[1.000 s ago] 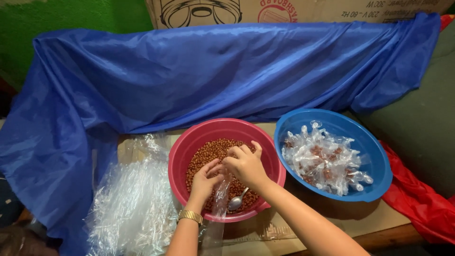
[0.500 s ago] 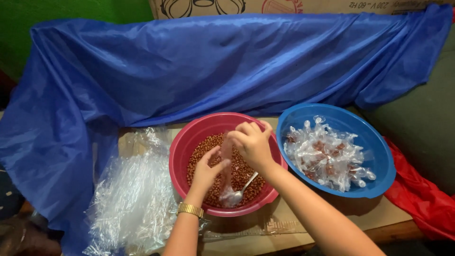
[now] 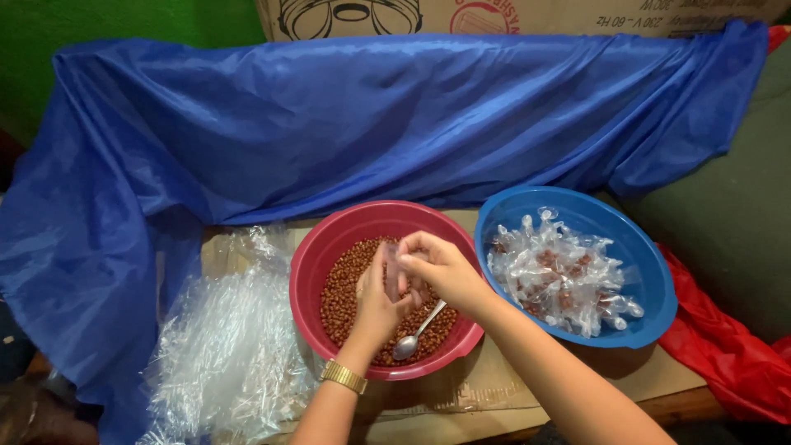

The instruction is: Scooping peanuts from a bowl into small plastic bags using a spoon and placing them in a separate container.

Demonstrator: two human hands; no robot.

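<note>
Hands meet over the red bowl (image 3: 329,247) of peanuts (image 3: 346,288): left hand (image 3: 375,301) and right hand (image 3: 441,268) both pinch a small clear bag (image 3: 393,268).

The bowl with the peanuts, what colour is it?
The bowl is red, seen in the head view.

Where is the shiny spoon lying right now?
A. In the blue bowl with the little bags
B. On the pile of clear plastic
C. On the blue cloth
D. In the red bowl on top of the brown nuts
D: the spoon lies on the brown nuts inside the red bowl, just below the two hands, not in the blue bowl of filled little bags.
</note>
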